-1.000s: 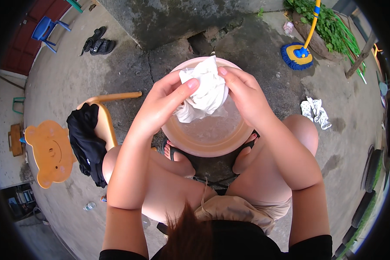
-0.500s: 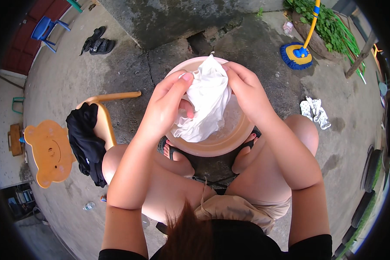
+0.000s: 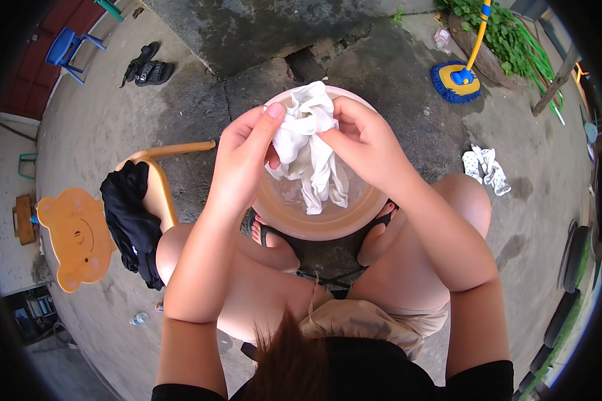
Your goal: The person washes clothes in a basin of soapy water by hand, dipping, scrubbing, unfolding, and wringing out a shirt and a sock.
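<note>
One white cloth [image 3: 308, 137] hung over one pink basin [image 3: 328, 230], grasped by the fingers of two hands, the left hand [image 3: 245, 144] and the right hand [image 3: 362, 137]. Left of the basin stood one orange chair [image 3: 77, 220] bearing one black garment [image 3: 127, 217]; beyond the basin I counted two dark sandals [image 3: 155, 73] leftward, one mop [image 3: 460, 79] rightward.

1 L hand [image 3: 247, 144] + 1 R hand [image 3: 368, 142], 2 total. 1 wht cloth [image 3: 322, 168], 1 basin [image 3: 314, 231], 1 org. chair [image 3: 80, 230], 1 blk garment [image 3: 127, 217], 1 blue chair [image 3: 61, 47], 1 mop [image 3: 458, 80], 1 clr bottle [image 3: 139, 319]. Feet [image 3: 279, 254]: 2. Worn flip-flops [image 3: 263, 235]: 2, i.e. 1 pr. Loose sandals [image 3: 155, 74]: 2, another pr. Tires [image 3: 572, 264]: 3 min., exact no. unclear. Dotted cloth [image 3: 491, 172]: 1 or 2 pcs, can't tell.
</note>
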Tool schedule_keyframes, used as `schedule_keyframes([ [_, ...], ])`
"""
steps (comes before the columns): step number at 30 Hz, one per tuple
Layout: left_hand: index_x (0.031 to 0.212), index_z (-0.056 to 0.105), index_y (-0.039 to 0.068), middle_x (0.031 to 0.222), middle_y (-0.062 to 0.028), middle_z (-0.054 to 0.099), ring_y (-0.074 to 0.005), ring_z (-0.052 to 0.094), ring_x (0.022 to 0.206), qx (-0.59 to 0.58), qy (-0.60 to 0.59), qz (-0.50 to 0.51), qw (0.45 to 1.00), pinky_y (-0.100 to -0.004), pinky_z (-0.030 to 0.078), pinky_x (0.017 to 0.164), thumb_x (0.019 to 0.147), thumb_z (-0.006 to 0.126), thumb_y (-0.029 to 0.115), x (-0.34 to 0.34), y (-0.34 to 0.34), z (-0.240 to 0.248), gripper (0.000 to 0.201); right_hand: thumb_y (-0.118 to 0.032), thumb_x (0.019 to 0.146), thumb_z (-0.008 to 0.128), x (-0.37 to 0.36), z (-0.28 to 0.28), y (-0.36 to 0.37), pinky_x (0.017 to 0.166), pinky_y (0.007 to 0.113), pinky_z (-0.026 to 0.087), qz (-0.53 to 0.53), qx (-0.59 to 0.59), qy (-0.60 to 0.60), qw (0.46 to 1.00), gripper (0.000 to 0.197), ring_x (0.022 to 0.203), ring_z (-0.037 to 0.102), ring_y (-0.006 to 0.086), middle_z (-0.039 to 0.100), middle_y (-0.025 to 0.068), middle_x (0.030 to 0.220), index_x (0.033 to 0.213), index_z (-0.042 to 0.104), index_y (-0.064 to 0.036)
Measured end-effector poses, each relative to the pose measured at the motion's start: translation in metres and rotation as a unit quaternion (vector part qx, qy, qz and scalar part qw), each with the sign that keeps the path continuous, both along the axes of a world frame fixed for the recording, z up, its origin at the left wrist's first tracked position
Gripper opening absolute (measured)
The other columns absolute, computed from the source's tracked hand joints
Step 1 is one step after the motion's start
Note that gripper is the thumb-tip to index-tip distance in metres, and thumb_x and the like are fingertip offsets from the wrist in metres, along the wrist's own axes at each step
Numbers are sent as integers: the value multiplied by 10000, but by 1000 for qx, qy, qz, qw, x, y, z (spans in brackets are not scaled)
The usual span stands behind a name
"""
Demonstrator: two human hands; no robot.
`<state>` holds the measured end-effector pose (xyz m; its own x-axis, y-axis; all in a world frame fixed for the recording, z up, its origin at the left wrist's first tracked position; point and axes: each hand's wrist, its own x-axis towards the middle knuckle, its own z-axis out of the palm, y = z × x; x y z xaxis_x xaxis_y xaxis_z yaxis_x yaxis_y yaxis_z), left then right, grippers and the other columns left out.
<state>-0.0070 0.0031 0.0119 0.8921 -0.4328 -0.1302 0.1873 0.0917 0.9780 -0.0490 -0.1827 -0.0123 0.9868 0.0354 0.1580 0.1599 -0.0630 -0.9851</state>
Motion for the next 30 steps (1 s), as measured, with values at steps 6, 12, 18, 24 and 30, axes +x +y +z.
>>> schedule_keyframes([
  [6, 886, 594, 31, 794, -26, 614, -88, 564, 721, -49, 20, 80, 995, -244, 449, 677, 964, 505, 350, 1, -1, 9, 340, -154, 893, 602, 2, 12, -18, 658, 205, 438, 90, 104, 120, 983, 179, 754, 563, 51, 620, 3, 866, 1003, 600, -14],
  [12, 904, 569, 34, 826, -49, 614, -113, 586, 770, -59, 24, 67, 996, -281, 472, 720, 974, 482, 333, -3, 1, 8, 319, -271, 897, 589, -3, 20, -14, 762, 243, 445, 105, 232, 151, 955, 281, 871, 569, 74, 618, 26, 920, 1032, 599, -24],
  [18, 939, 608, 14, 820, -24, 625, -77, 562, 748, -50, 41, 37, 997, -225, 445, 703, 966, 491, 375, -11, -5, 15, 381, -303, 899, 587, -3, 30, -9, 780, 251, 450, 104, 227, 230, 940, 288, 896, 589, 111, 632, 33, 949, 1036, 621, -51],
  [24, 937, 607, 16, 809, -9, 613, -70, 543, 739, -43, 28, 60, 997, -220, 428, 696, 972, 484, 353, -8, -5, 13, 360, -270, 896, 591, -6, 22, -9, 766, 239, 449, 84, 225, 175, 955, 253, 873, 592, 92, 637, 26, 945, 1015, 625, -49],
  [30, 927, 574, 81, 785, 37, 538, -36, 462, 735, 40, -60, 66, 995, -189, 362, 664, 977, 479, 323, -1, 1, 10, 265, -178, 865, 574, -7, 27, -5, 750, 245, 454, 69, 252, 146, 954, 178, 866, 573, 93, 604, 22, 907, 999, 570, -60],
])
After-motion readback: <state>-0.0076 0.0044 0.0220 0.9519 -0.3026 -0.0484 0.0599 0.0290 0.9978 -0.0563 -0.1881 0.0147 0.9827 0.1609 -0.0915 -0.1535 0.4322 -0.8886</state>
